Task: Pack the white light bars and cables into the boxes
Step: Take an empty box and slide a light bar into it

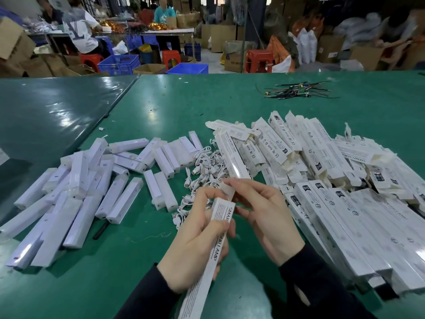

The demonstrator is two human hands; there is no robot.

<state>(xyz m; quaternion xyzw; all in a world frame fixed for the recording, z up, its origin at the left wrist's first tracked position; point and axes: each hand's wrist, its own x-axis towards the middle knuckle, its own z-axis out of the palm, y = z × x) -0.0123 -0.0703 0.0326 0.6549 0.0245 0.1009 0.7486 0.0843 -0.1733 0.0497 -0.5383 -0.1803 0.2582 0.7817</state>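
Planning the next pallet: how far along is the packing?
Done: closed boxes stacked at right. In hand: left hand grips one box; right hand works its end flap. Left: many light bars, cables, and empty boxes.

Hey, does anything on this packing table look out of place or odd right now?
One thing: a tangle of dark and coloured wires lies alone at the far side of the green table, unlike the white cables being packed. A dark stick-like object also pokes out from under the light bars. Otherwise just loose heaps.
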